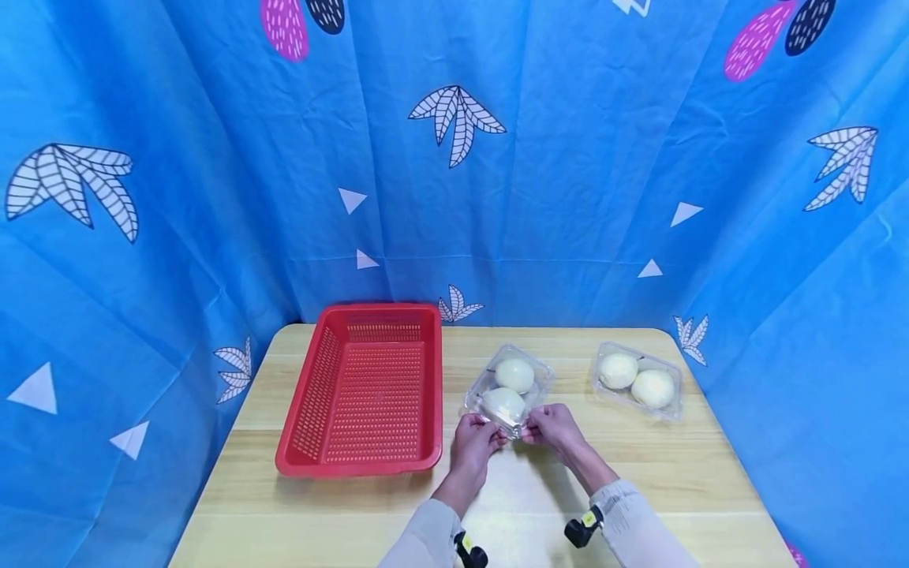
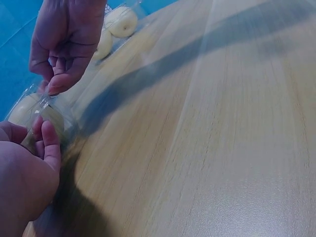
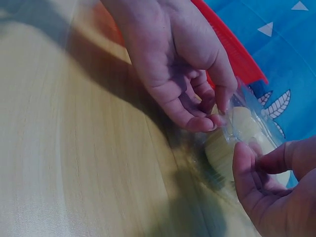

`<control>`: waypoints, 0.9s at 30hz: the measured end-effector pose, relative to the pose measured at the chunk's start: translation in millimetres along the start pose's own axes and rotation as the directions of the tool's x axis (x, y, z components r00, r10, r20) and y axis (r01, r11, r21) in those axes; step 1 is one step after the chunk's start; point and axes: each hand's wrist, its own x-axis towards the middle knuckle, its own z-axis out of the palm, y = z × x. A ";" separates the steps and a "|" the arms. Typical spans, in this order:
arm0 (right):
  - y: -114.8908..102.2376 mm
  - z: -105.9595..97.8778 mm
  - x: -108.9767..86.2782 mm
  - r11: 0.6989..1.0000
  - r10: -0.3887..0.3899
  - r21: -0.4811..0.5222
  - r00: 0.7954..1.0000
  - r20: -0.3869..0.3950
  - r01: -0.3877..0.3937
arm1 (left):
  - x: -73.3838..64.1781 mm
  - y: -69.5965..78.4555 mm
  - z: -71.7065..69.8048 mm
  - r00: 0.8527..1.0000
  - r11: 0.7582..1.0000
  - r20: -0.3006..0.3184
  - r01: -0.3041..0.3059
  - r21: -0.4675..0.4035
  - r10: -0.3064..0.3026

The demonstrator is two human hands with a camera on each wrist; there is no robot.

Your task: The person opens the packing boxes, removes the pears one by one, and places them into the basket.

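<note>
Left hand (image 1: 474, 446) and right hand (image 1: 555, 428) pinch one clear pack (image 1: 537, 384) at its near corner.
Both hands' fingers are clamped there; working gently and evenly should keep its two fruits (image 1: 506, 405) settled. It sits mid-width, towards the worktop's (image 1: 675, 473) far edge; one basket (image 1: 358, 469) flanks the left edge; a second pack (image 1: 666, 364), two more fruits inside, sits near the far right corner.

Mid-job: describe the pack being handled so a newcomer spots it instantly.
Find the red perforated basket on the wooden table, then look right. There sits a clear container with two pale fruits. The left grip and right grip pinch it; the container farther right is untouched.
</note>
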 end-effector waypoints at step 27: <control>0.0 4.6 1.8 0.999 0.032 0.020 0.998 -0.058 -0.030 | -3.9 -2.2 -5.4 0.996 0.998 0.079 0.050 -0.037 -0.047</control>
